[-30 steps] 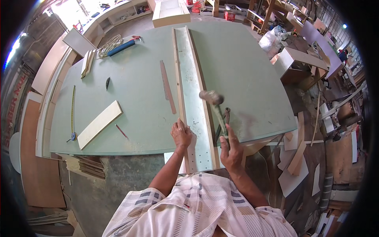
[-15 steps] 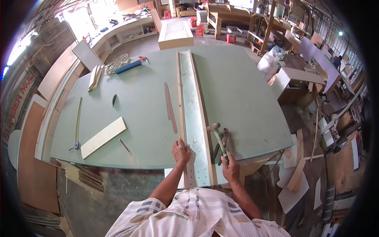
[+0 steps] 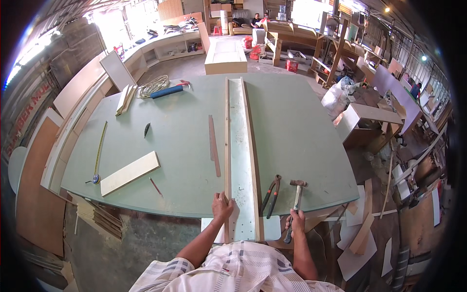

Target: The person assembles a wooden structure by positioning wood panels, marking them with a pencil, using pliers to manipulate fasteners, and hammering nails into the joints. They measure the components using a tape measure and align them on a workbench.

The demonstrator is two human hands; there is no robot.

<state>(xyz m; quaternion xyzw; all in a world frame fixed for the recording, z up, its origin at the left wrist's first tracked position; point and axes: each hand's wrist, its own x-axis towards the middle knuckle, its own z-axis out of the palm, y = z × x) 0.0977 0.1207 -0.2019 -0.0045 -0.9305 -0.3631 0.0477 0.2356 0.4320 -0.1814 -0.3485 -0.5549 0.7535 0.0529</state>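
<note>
A long, narrow trough-like panel with a pale inner face lies lengthwise before me, edged by a left wooden strip and a right wooden strip. My left hand is closed at the near part of the left strip; whatever its fingertips pinch is too small to make out. My right hand grips a hammer by its handle, head up, to the right of the panel. Pincers with dark and red handles lie between panel and hammer. Small nails are scattered on the panel.
The green tabletop carries a tape measure, pale board, pencil, thin brown strip, and a blue-handled tool beside coiled cable. Board offcuts lie at right. A person sits far back.
The hammer has swung right and down, away from the pincers, and now stands apart from the panel. My left hand stays at the left strip. The whole view has tilted up slightly.
</note>
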